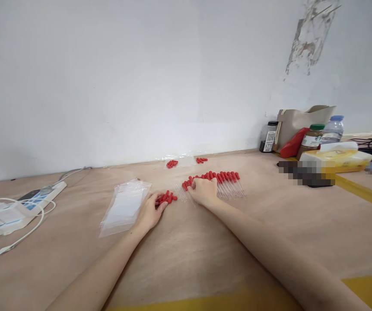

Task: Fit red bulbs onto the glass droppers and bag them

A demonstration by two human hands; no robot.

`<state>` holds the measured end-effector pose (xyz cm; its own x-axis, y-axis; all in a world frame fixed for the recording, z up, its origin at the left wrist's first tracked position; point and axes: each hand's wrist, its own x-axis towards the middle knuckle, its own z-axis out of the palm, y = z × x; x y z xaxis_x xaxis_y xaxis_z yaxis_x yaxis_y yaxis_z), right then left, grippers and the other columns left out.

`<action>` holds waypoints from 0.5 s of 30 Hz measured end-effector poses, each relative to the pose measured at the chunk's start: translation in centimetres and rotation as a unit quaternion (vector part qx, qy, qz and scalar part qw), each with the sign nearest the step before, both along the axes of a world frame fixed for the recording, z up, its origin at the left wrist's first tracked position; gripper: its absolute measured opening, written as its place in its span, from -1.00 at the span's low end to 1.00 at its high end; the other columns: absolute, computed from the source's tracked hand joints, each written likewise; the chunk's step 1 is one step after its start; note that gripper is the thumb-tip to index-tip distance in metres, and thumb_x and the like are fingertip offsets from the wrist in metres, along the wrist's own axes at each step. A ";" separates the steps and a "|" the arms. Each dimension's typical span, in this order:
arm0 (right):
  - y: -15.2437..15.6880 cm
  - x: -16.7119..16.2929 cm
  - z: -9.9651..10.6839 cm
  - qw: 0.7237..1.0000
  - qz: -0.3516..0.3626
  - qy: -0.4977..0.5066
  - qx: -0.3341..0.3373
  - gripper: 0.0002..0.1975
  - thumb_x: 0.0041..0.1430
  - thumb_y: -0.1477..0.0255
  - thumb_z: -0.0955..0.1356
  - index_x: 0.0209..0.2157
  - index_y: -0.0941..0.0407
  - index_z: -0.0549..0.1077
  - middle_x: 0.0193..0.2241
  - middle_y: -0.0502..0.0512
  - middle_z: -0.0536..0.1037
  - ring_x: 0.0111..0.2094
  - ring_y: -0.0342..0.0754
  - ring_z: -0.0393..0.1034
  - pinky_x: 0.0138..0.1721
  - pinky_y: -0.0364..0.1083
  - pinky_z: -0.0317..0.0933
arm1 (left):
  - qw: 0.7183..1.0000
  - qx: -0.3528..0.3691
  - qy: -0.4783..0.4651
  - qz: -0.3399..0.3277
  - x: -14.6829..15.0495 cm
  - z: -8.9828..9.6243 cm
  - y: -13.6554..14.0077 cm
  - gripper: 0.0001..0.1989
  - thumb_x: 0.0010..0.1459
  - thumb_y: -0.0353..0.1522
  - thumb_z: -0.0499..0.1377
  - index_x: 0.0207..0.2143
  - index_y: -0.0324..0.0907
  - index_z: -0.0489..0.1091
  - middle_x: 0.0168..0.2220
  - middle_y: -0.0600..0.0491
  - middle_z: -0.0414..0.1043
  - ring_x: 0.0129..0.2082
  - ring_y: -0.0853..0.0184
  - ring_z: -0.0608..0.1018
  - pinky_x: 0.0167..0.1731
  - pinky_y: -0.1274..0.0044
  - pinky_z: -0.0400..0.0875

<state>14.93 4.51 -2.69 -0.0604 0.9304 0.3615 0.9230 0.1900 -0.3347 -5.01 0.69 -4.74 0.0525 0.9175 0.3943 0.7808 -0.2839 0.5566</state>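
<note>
A row of glass droppers with red rubber bulbs (227, 176) lies side by side on the brown surface, glass tubes pointing toward me. My right hand (204, 191) is over the left part of this row. Its fingers are closed at the red bulb of a dropper (185, 185), and the hand hides some of the row. Just left of there, several bare glass tubes (180, 192) lie without bulbs. My left hand (151, 212) rests beside a small pile of loose red rubber bulbs (169, 198), thumb and fingers apart around its left side.
Clear plastic bags (125, 205) lie left of my left hand. Against the wall sits another bag (186, 161) with red bulbs near it. A power strip (27, 214) with white cables is far left. Bottles (333, 129), a tissue pack (338, 159) and a beige bag (297, 123) stand right.
</note>
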 end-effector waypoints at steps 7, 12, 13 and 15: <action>0.1 -2.6 0.6 0.998 0.006 -0.023 -0.057 -0.80 -0.04 0.40 0.24 -0.43 0.17 0.44 -0.41 0.20 0.51 -0.35 0.01 0.37 -0.17 0.04 -0.12 | 1.000 0.000 -0.027 0.012 -0.1 0.1 0.1 -0.72 0.05 -0.27 0.08 -0.20 -0.24 0.31 -0.19 -0.08 0.34 -0.27 0.29 0.49 -0.27 0.47 0.42; 0.9 -3.8 1.2 0.994 -0.020 -0.009 -0.106 -0.77 -0.09 0.41 0.29 -0.35 0.19 0.43 -0.35 0.26 0.50 -0.30 0.05 0.38 -0.13 0.06 -0.12 | 1.000 0.017 0.000 0.004 0.2 0.2 -0.2 -0.71 -0.02 -0.20 0.14 -0.28 -0.19 0.31 -0.23 -0.02 0.34 -0.28 0.28 0.47 -0.29 0.46 0.39; 1.1 -4.0 1.3 0.993 -0.021 -0.006 -0.114 -0.77 -0.11 0.41 0.30 -0.35 0.18 0.44 -0.36 0.25 0.51 -0.29 0.05 0.38 -0.13 0.07 -0.12 | 1.000 0.027 0.016 0.000 0.3 0.3 -0.2 -0.72 -0.03 -0.19 0.15 -0.29 -0.18 0.31 -0.24 0.00 0.33 -0.27 0.28 0.46 -0.29 0.46 0.38; 1.4 -4.1 1.5 0.991 -0.023 0.000 -0.129 -0.76 -0.14 0.41 0.32 -0.34 0.17 0.44 -0.37 0.24 0.51 -0.29 0.06 0.38 -0.13 0.08 -0.11 | 0.998 0.041 0.048 -0.005 0.5 0.3 -0.1 -0.76 -0.03 -0.21 0.15 -0.35 -0.17 0.32 -0.27 0.02 0.32 -0.27 0.28 0.44 -0.29 0.46 0.36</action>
